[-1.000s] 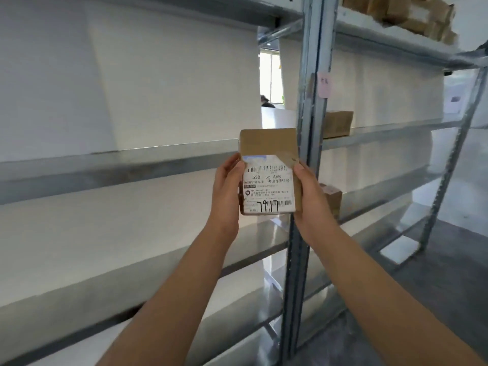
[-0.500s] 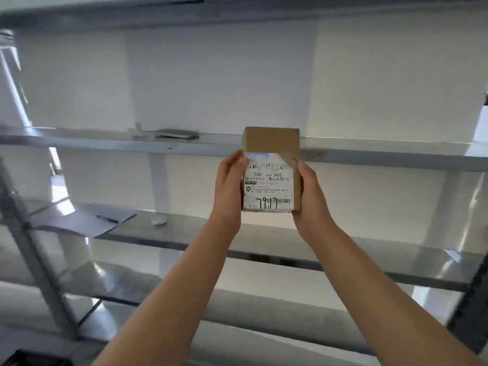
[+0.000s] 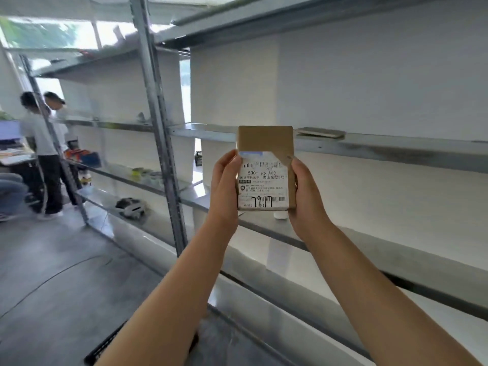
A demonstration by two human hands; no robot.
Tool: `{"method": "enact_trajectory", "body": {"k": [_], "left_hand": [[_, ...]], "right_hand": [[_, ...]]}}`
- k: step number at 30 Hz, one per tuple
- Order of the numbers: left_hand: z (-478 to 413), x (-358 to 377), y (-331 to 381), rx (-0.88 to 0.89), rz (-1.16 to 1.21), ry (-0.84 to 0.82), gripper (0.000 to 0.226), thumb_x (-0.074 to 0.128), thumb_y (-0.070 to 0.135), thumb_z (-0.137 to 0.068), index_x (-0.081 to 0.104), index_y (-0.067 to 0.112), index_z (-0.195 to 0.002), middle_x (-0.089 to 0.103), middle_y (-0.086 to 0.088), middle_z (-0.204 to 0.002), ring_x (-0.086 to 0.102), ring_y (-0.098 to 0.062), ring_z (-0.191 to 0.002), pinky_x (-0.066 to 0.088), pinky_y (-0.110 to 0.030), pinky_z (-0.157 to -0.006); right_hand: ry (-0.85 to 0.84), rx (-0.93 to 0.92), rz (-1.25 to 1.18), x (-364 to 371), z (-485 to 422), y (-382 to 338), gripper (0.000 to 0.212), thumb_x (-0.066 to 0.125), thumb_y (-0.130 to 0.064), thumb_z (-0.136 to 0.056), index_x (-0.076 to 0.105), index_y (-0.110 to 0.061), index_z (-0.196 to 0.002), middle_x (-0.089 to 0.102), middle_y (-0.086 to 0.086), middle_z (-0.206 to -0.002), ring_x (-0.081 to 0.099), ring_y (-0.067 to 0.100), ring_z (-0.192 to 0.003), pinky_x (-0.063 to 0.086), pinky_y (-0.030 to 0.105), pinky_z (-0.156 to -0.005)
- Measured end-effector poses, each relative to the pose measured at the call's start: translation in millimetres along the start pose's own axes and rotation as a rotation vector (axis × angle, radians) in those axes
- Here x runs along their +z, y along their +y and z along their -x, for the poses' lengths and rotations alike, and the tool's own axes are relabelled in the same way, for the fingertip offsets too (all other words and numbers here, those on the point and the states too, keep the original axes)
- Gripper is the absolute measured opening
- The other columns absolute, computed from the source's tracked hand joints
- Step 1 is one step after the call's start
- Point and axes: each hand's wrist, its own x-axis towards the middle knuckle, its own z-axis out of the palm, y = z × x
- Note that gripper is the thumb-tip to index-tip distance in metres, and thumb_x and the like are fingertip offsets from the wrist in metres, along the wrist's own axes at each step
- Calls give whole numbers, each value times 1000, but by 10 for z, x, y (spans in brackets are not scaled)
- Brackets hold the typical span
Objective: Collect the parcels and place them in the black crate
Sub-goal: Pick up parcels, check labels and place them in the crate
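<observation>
Warehouse aisle, grey metal shelving [image 3: 396, 151]: you raise small brown cardboard parcel with white shipping label [image 3: 265, 143], label toward you, likely to read it. Left hand [image 3: 224, 191] and right hand [image 3: 306, 196] clasp opposite sides, thumbs on front edges. Black crate not clearly seen.

Centre frame, we read "530-" and "A68" on the white label [image 3: 262, 180] of the parcel [image 3: 265, 141]. Along its lower edge we read handwritten "7917"; the rest blurs.
</observation>
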Motion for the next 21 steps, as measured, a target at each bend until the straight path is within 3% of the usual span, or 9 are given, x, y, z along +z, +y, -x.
{"method": "enact_trajectory", "body": {"k": [4, 7, 11, 17, 21], "left_hand": [[-120, -624, 139, 41, -31, 36, 56, 50, 34, -86, 43, 4, -133, 59, -17, -106, 61, -33, -98, 53, -40, -76], [-180, -1064, 190, 58, -43, 127, 54, 52, 39, -81, 50, 12, -128, 66, -8, -101, 66, -23, -92, 55, -34, -73], [-263, -1558, 245, 96, -68, 221, 59, 52, 39, -80, 47, 9, -131, 67, -4, -97, 69, -16, -85, 56, -26, -67], [-503, -2087, 362, 147, -158, 402, 58, 50, 41, -80, 46, 17, -132, 67, -7, -104, 67, -20, -94, 57, -36, -81], [-828, -2275, 433, 198, -251, 459, 59, 44, 38, -86, 40, 13, -140, 61, -18, -123, 62, -31, -110, 52, -46, -92]], "right_hand": [[-57, 47, -42, 601, -94, 321, 45, 35, -45, -96, 50, -20, -131, 65, 7, -120, 63, 26, -108, 51, 49, -92], [-80, 126, -82, 1014, -126, 570, 49, 40, -50, -91, 51, -22, -130, 65, 6, -119, 62, 25, -109, 50, 50, -94], [-159, 171, -134, 1482, -254, 867, 45, 41, -44, -94, 51, -18, -129, 65, 7, -119, 62, 24, -109, 48, 47, -96], [-361, 253, -193, 2081, -614, 1198, 44, 39, -39, -96, 51, -12, -129, 66, 13, -118, 65, 27, -104, 53, 42, -87], [-466, 268, -231, 2361, -983, 1342, 42, 40, -39, -96, 53, -13, -126, 66, 13, -116, 65, 28, -103, 54, 43, -86]]}}
